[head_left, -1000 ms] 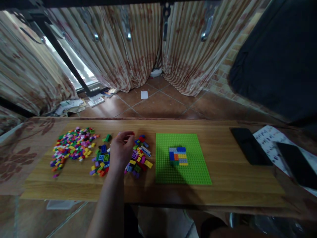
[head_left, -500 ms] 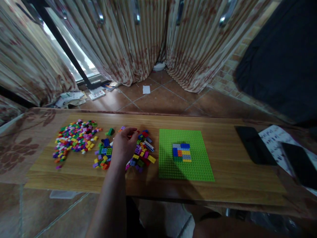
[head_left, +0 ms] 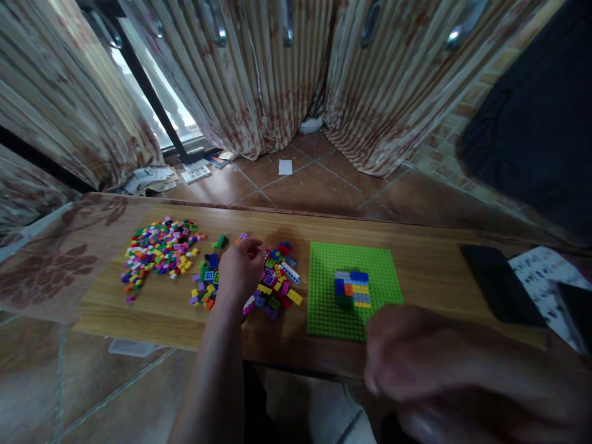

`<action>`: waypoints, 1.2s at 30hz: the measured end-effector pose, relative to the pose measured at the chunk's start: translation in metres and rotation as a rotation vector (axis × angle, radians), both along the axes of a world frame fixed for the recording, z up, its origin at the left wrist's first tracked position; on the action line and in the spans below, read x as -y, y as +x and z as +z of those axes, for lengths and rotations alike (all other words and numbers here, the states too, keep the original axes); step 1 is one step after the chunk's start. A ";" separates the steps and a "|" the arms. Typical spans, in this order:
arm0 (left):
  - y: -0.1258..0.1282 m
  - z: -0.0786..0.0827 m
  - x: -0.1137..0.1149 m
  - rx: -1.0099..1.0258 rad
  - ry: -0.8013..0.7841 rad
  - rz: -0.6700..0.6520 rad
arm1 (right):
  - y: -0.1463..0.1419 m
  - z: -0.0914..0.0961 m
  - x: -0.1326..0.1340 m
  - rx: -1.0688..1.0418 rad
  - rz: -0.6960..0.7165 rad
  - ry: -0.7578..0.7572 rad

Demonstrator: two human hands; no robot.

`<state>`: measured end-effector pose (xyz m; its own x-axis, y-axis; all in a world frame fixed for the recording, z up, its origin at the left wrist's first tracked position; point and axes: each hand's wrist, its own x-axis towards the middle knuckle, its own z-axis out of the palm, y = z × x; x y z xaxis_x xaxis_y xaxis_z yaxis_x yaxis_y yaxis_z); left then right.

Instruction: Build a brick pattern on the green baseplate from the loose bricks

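Observation:
My left hand (head_left: 238, 271) rests knuckles-up over a heap of larger mixed-colour bricks (head_left: 277, 283) on the wooden table, fingers curled down into the pile; what they grip is hidden. To the right lies a green baseplate (head_left: 324, 308) with a small block of blue, grey, orange and yellow bricks (head_left: 352, 288) pressed on its middle. My right hand (head_left: 407, 348) is close to the camera at the lower right, blurred by motion, in front of the baseplate's near corner; its fingers cannot be read.
A spread of small coloured bricks (head_left: 157, 250) lies at the table's left. A black phone (head_left: 502, 283) and printed paper (head_left: 541, 271) sit at the right. Papers (head_left: 152, 179) lie on the tiled floor before striped curtains.
My right hand has come up into view at the lower right, blurred. The left hand stays on the brick heap. The view has shifted leftward and tilted.

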<state>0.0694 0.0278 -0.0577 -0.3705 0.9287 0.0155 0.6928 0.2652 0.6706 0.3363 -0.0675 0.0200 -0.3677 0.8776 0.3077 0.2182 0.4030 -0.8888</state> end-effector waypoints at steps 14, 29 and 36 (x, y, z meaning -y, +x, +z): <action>0.003 0.010 0.004 -0.055 -0.138 -0.021 | -0.085 -0.088 -0.042 0.740 -0.163 -0.080; -0.002 0.005 0.004 -0.095 -0.137 -0.075 | -0.089 -0.097 -0.046 0.699 -0.202 0.035; -0.004 0.003 0.003 -0.052 -0.092 -0.054 | -0.082 -0.097 -0.048 0.659 -0.168 0.018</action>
